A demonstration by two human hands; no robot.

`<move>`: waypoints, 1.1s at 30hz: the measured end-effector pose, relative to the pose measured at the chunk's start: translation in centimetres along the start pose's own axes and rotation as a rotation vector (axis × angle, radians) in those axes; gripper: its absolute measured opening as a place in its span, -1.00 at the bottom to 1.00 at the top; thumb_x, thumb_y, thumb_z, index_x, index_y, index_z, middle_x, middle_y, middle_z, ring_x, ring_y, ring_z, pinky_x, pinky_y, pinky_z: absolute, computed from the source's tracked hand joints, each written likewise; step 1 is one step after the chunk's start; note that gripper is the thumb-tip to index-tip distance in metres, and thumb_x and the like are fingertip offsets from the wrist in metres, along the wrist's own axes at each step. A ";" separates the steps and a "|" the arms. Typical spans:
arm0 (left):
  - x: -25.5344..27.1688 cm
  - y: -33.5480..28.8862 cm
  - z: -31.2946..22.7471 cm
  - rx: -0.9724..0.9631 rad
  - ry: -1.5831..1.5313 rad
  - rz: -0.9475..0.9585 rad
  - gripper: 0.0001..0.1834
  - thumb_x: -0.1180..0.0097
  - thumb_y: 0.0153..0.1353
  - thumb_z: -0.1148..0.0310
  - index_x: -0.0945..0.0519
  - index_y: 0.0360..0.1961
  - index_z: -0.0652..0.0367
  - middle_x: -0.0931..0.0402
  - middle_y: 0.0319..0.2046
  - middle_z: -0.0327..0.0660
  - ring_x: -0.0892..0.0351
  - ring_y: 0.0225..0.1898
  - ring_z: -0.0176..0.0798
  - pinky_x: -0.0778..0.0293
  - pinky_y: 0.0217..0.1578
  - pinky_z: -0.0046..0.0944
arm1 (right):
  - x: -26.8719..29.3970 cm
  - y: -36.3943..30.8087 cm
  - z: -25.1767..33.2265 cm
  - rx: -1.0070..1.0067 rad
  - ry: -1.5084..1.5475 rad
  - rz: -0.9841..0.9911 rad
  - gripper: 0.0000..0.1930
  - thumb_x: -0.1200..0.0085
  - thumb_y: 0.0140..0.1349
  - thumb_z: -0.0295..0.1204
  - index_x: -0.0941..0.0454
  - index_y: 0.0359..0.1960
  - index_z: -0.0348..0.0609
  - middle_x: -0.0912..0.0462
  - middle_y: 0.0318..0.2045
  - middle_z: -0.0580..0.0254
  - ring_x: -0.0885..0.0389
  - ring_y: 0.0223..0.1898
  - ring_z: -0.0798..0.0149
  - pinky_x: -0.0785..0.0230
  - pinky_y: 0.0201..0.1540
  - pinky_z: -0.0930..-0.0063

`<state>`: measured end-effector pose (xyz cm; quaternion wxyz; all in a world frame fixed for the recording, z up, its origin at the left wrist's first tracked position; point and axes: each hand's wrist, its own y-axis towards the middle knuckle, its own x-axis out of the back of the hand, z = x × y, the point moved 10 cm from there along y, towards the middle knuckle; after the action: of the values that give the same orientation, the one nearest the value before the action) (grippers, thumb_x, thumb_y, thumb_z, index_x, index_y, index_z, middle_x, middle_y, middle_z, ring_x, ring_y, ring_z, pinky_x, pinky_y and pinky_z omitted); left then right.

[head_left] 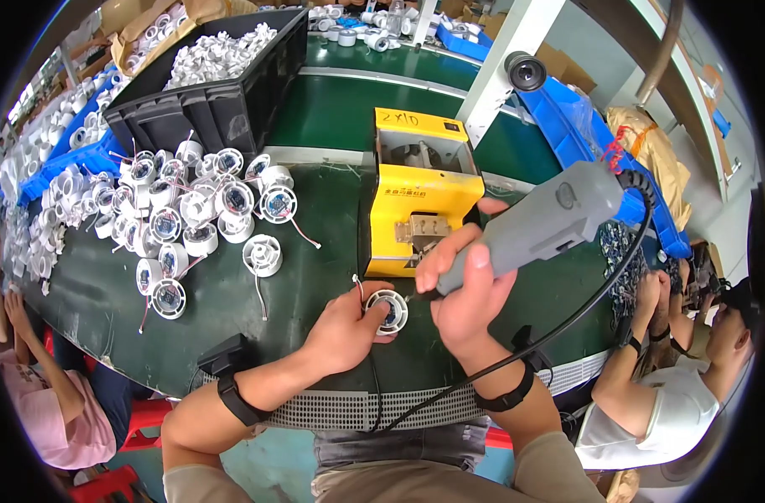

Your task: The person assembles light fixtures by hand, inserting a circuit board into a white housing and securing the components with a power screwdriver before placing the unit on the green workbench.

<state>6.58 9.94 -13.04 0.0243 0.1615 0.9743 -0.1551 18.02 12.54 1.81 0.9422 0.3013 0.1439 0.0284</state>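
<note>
My left hand (pixel 346 329) is closed around a round white plastic housing (pixel 397 317) on the green table, its thumb lying over the circuit board inside. A short wire with a small plug sticks up from that housing beside my fingers. In my right hand (pixel 469 302) is a grey electric screwdriver (pixel 529 222), tilted, with its tip end low near the housing. Its black cord loops down past my right forearm. Just beyond my hands stands a yellow screw feeder (pixel 420 197) with a metal block on its front.
Many white housings with wires (pixel 200 201) are heaped at the left. Behind them stands a black crate (pixel 181 109) of small white parts. Blue trays (pixel 558 117) line the right. Co-workers sit on both sides; one person (pixel 659 402) handles circuit boards (pixel 621 260).
</note>
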 end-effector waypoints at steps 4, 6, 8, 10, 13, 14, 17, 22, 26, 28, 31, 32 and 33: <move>0.1 -0.3 -1.0 -0.062 0.012 -0.056 -0.66 0.10 0.34 0.41 -0.41 0.05 0.40 -0.59 -0.24 -0.04 -0.68 -0.30 -0.25 -0.59 -0.27 -0.33 | -0.8 -1.7 -1.2 -0.085 0.020 0.028 -0.51 0.09 0.32 -0.27 -0.06 0.17 -0.22 -0.38 -0.55 0.19 -0.38 -0.65 0.33 -0.38 -0.57 0.41; 0.2 -0.5 -1.2 -0.057 -0.004 -0.062 -0.67 0.10 0.34 0.41 -0.42 0.04 0.40 -0.59 -0.23 -0.04 -0.68 -0.29 -0.25 -0.60 -0.26 -0.32 | -1.0 -2.0 -1.5 -0.110 0.024 0.049 -0.49 0.06 0.31 -0.26 -0.05 0.17 -0.22 -0.38 -0.55 0.19 -0.40 -0.64 0.32 -0.39 -0.55 0.39; 0.2 -0.6 -1.5 -0.062 0.032 -0.065 -0.68 0.11 0.34 0.41 -0.42 0.03 0.40 -0.57 -0.22 -0.07 -0.67 -0.28 -0.25 -0.60 -0.24 -0.32 | -1.5 -2.2 -1.3 -0.117 0.050 0.075 -0.47 0.05 0.30 -0.25 -0.04 0.17 -0.23 -0.38 -0.55 0.19 -0.41 -0.64 0.32 -0.39 -0.55 0.38; 0.1 -0.7 -1.4 -0.063 0.016 -0.068 -0.68 0.10 0.34 0.41 -0.42 0.03 0.41 -0.57 -0.22 -0.07 -0.67 -0.29 -0.25 -0.60 -0.24 -0.32 | -1.5 -2.4 -1.5 -0.119 0.043 0.086 -0.46 0.05 0.30 -0.24 -0.03 0.17 -0.23 -0.38 -0.55 0.19 -0.41 -0.64 0.32 -0.39 -0.55 0.38; 0.1 -0.7 -1.5 -0.057 0.008 -0.067 -0.68 0.10 0.34 0.41 -0.42 0.02 0.41 -0.58 -0.22 -0.08 -0.67 -0.30 -0.26 -0.60 -0.23 -0.32 | -1.6 -2.8 -1.8 -0.130 0.028 0.094 -0.46 0.03 0.30 -0.24 -0.03 0.16 -0.24 -0.38 -0.55 0.19 -0.41 -0.64 0.32 -0.39 -0.54 0.39; 0.1 -0.8 -1.5 -0.051 0.016 -0.066 -0.67 0.10 0.34 0.40 -0.42 0.02 0.42 -0.58 -0.22 -0.07 -0.67 -0.31 -0.26 -0.60 -0.23 -0.32 | -1.6 -2.8 -2.0 -0.137 0.021 0.092 -0.46 0.03 0.30 -0.24 -0.03 0.15 -0.24 -0.38 -0.55 0.19 -0.41 -0.64 0.33 -0.38 -0.54 0.40; 0.4 -0.9 -1.5 -0.045 0.043 -0.075 -0.67 0.10 0.33 0.41 -0.42 0.03 0.42 -0.59 -0.23 -0.06 -0.67 -0.30 -0.26 -0.60 -0.23 -0.32 | -1.9 -3.0 -2.3 -0.105 -0.028 0.116 -0.47 0.02 0.30 -0.24 -0.04 0.12 -0.27 -0.40 -0.54 0.18 -0.41 -0.64 0.33 -0.38 -0.54 0.42; 0.4 -0.2 -0.9 -0.079 0.043 -0.071 -0.66 0.10 0.32 0.42 -0.41 0.06 0.40 -0.59 -0.23 -0.04 -0.67 -0.29 -0.24 -0.60 -0.24 -0.31 | -2.2 -3.3 -2.1 -0.052 -0.023 0.152 -0.49 0.04 0.30 -0.24 -0.05 0.10 -0.28 -0.42 -0.55 0.20 -0.41 -0.64 0.38 -0.36 -0.54 0.51; -0.1 0.8 0.3 -0.113 0.069 -0.007 -0.63 0.11 0.29 0.49 -0.39 0.13 0.31 -0.55 -0.14 -0.11 -0.56 -0.13 -0.32 -0.55 -0.22 -0.31 | -0.6 -5.0 -4.5 -0.236 0.088 0.062 -0.64 -0.01 0.22 -0.45 -0.24 0.01 -0.23 -0.48 -0.47 0.30 -0.43 -0.55 0.48 -0.33 -0.52 0.58; 0.6 -1.1 -2.8 -0.200 0.019 -0.102 -0.64 0.14 0.28 0.50 -0.41 0.10 0.29 -0.51 -0.13 -0.23 -0.51 -0.16 -0.36 -0.48 -0.21 -0.39 | -1.6 -5.2 -5.6 -0.225 -0.116 0.097 -0.35 -0.19 0.12 -0.32 -0.22 0.19 -0.38 -0.51 -0.09 0.02 -0.50 -0.04 0.16 -0.31 0.09 0.27; 3.4 -1.6 -2.8 -0.311 0.165 -0.179 -0.70 0.13 0.22 0.54 -0.46 -0.03 0.34 -0.53 -0.25 -0.24 -0.50 -0.23 -0.34 -0.45 -0.23 -0.36 | -3.9 -3.5 -3.2 -0.159 -0.065 0.206 -0.28 -0.19 0.14 -0.29 -0.14 0.25 -0.39 -0.50 -0.01 -0.02 -0.46 0.07 0.19 -0.25 0.14 0.34; 2.7 -1.4 -4.1 -0.231 0.279 -0.104 -0.72 0.08 0.18 0.56 -0.49 -0.08 0.35 -0.54 -0.34 -0.24 -0.52 -0.27 -0.32 -0.45 -0.22 -0.32 | -2.8 -3.0 -1.7 -0.055 -0.092 0.152 -0.32 -0.18 0.15 -0.30 -0.16 0.23 -0.34 -0.54 -0.07 0.00 -0.50 -0.02 0.26 -0.31 0.05 0.36; 3.5 -1.6 -6.2 -0.359 0.461 -0.227 -0.78 0.03 0.14 0.57 -0.51 -0.16 0.36 -0.56 -0.41 -0.19 -0.53 -0.33 -0.33 -0.47 -0.31 -0.29 | -2.2 -2.7 -1.0 -0.055 -0.095 0.140 -0.32 -0.19 0.13 -0.29 -0.17 0.22 -0.32 -0.54 -0.14 0.07 -0.51 -0.10 0.27 -0.33 0.00 0.40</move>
<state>2.79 11.46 -7.02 -0.1868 0.0758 0.9777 0.0582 15.57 10.62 0.02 0.9516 0.2856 0.0766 0.0838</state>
